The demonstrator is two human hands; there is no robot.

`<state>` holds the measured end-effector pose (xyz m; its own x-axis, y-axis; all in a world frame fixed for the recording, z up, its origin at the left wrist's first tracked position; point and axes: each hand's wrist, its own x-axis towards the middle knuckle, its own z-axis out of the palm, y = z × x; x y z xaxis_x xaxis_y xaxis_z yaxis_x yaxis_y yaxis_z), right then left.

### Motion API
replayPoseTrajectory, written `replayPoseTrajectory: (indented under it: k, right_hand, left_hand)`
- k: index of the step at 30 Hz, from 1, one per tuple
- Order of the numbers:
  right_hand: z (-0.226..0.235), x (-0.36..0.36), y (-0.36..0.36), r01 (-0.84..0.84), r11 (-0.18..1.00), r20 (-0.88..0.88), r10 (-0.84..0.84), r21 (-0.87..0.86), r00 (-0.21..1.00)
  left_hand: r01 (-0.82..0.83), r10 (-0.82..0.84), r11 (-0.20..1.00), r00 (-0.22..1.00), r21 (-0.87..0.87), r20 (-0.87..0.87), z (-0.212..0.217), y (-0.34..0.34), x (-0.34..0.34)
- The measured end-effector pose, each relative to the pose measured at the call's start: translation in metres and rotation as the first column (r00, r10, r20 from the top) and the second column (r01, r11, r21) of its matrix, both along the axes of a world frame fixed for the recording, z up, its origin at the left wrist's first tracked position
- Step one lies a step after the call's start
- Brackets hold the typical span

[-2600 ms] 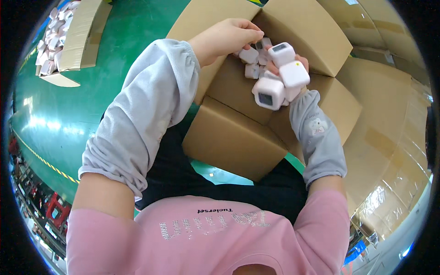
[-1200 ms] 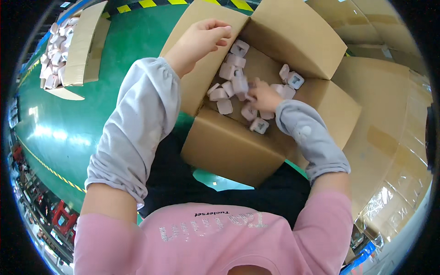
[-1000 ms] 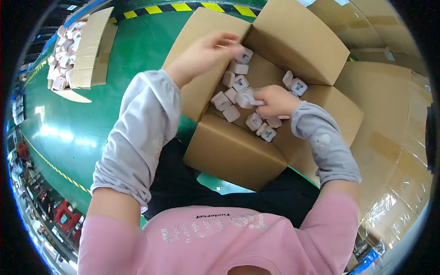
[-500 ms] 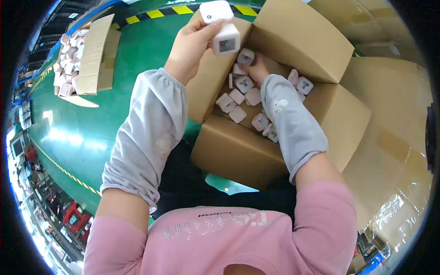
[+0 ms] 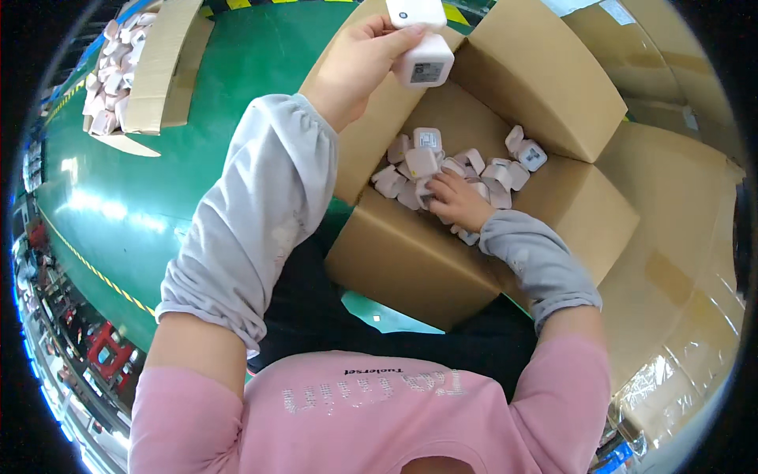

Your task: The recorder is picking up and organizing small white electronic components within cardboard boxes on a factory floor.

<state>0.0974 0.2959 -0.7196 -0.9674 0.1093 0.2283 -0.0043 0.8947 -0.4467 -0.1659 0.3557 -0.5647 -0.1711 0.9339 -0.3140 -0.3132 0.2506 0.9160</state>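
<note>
High over the carton's far left edge, my left hand (image 5: 359, 67) is closed on two small white rounded-square plastic cases; the upper case (image 5: 416, 13) has a dark dot, and the lower case (image 5: 426, 62) carries a grey label. I cannot tell whether the two are joined. Down in the open cardboard carton (image 5: 410, 253), my right hand (image 5: 462, 201) lies with fingers apart on a heap of similar white cases (image 5: 421, 162). Its fingertips touch a case near the heap's front left; no firm hold shows. Some cases have labels facing up.
At the far left, a second carton (image 5: 162, 71) full of pinkish-white cases stands on the green floor (image 5: 237, 71). Large cardboard sheets and boxes (image 5: 671, 213) line the right side. Raised flaps surround the near carton. Shelving and a red object (image 5: 109, 351) are at the lower left.
My right hand has moved from the carton's far side toward its near side, and the cases there lie differently. My left hand still holds its two cases, now shifted right in view.
</note>
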Motion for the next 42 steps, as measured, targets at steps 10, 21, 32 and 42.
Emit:
replayPoseTrajectory:
  k: [10, 21, 32, 42]
  right_hand:
    - [-0.023, 0.01, -0.007, 0.057, 0.998, 0.145, -0.056, -0.003, 0.988]
    - [0.009, 0.027, 0.056, 0.871, 0.446, 0.781, -0.611, 0.206, 0.129]
    - [0.024, 0.006, 0.032, 0.848, 0.529, 0.709, -0.585, -0.035, 0.395]
    - [0.078, 0.03, 0.1, -0.201, -0.486, -0.105, -0.218, -0.851, 0.97]
  left_hand:
    - [0.065, -0.065, 0.997, 0.998, -0.039, -0.004, -0.006, 0.001, -0.003]
    - [0.021, 0.014, 0.992, 0.961, -0.123, 0.277, 0.025, -0.004, 0.006]
    - [0.058, -0.048, 0.998, 0.936, -0.018, 0.347, 0.001, -0.007, -0.003]
    - [0.016, 0.008, 0.994, 0.975, -0.109, 0.224, 0.002, -0.008, -0.001]
